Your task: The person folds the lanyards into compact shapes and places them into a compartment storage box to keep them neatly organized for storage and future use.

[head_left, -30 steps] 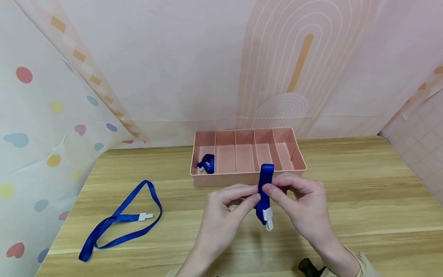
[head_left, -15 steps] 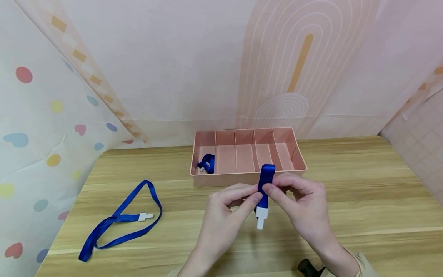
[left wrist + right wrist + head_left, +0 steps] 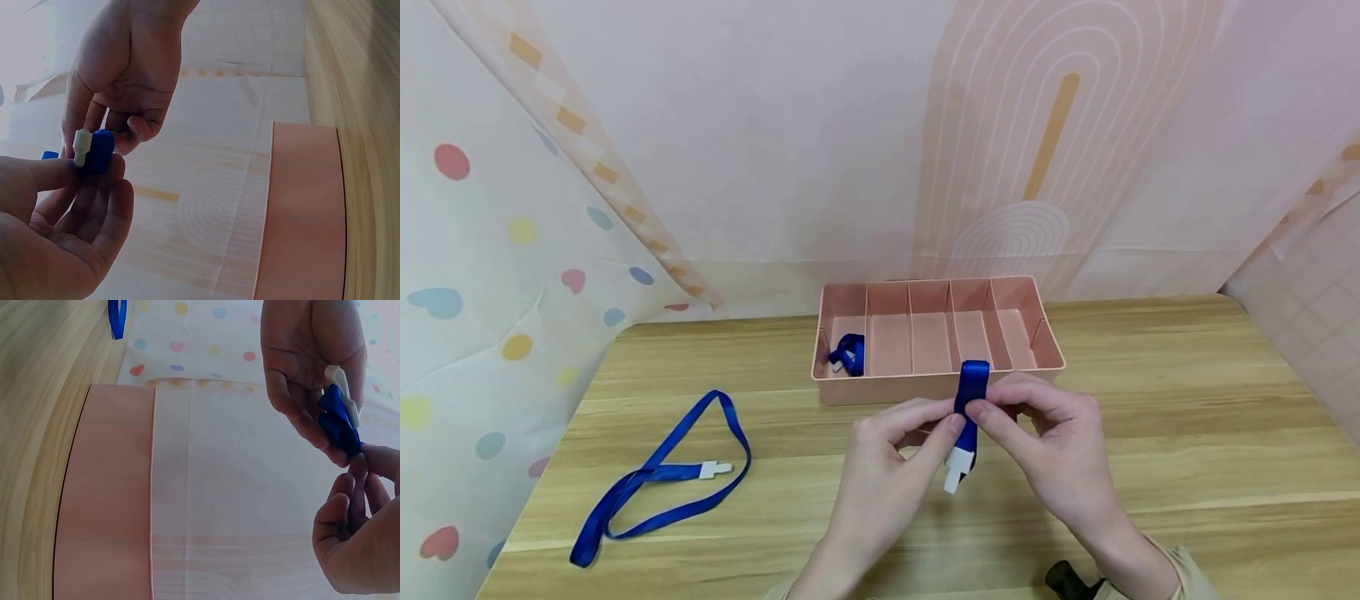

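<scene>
Between both hands is a blue lanyard point(image 3: 973, 385), folded into a narrow bundle, its white clip point(image 3: 958, 468) hanging at the lower end. My left hand point(image 3: 891, 462) pinches the bundle's left edge between thumb and index finger. From the other side my right hand point(image 3: 1056, 446) pinches it too, thumb in front. The left wrist view shows the folded strap point(image 3: 102, 152) at the fingertips with the white clip point(image 3: 81, 148) against it. In the right wrist view, the layers of the blue strap point(image 3: 340, 422) bunch up between the two hands.
Behind the hands stands a pink divided box point(image 3: 891, 388); a coiled blue lanyard point(image 3: 852, 354) lies in its leftmost compartment. Another blue lanyard point(image 3: 677, 505) with a white clip lies loosely looped on the wooden table point(image 3: 1210, 467) at left. A black object point(image 3: 1070, 579) shows by the right sleeve.
The white clip has swung to the left and turned, now lying in front of the folded strap's lower end. The bundle has dipped slightly, and both hands keep their pinch on it.
</scene>
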Demonstrator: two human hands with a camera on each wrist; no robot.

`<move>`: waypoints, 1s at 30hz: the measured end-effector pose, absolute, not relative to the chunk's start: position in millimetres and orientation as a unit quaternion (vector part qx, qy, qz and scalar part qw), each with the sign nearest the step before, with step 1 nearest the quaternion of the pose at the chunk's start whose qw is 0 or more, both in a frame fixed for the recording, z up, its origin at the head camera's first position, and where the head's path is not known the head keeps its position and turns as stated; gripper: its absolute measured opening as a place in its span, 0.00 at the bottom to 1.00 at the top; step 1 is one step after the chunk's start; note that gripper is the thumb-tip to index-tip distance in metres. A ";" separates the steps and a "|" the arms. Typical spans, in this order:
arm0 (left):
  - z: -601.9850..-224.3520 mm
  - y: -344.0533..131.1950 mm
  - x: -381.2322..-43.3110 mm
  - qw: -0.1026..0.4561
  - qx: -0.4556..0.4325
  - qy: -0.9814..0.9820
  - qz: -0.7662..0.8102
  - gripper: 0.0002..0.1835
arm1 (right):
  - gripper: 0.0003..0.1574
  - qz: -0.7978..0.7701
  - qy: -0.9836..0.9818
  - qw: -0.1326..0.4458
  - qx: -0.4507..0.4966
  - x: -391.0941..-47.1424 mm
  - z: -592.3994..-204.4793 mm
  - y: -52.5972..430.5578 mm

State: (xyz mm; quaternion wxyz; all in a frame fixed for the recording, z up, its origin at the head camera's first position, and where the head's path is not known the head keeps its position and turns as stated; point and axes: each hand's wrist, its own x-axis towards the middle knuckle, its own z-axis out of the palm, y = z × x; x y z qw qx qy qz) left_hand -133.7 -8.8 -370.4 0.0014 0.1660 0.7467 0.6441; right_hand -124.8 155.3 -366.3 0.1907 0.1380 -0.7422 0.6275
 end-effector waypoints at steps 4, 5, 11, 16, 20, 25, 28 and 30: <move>-370.4 -8.2 -133.7 0.013 0.158 0.744 0.649 0.08 | 0.05 0.626 -0.744 0.192 0.135 -125.0 -365.9 155.1; -370.3 -8.1 -133.8 0.016 0.156 0.741 0.652 0.09 | 0.05 0.625 -0.744 0.194 0.132 -125.0 -365.8 155.1; -368.8 -7.9 -133.6 0.029 0.140 0.733 0.665 0.07 | 0.04 0.624 -0.745 0.206 0.118 -124.7 -365.0 154.7; -369.6 -8.7 -133.5 0.013 0.138 0.739 0.659 0.06 | 0.03 0.629 -0.742 0.196 0.128 -125.1 -366.1 155.7; -370.7 -8.4 -134.0 0.003 0.142 0.743 0.654 0.06 | 0.04 0.626 -0.744 0.189 0.134 -125.8 -366.5 156.6; -370.4 -8.2 -133.8 -0.001 0.140 0.744 0.653 0.06 | 0.05 0.617 -0.752 0.190 0.136 -126.4 -366.1 156.4; -370.0 -8.1 -133.7 0.001 0.139 0.744 0.653 0.06 | 0.04 0.612 -0.755 0.192 0.139 -126.7 -366.3 156.5; -370.1 -8.0 -133.9 0.004 0.137 0.744 0.654 0.06 | 0.05 0.610 -0.758 0.189 0.135 -126.7 -366.5 156.7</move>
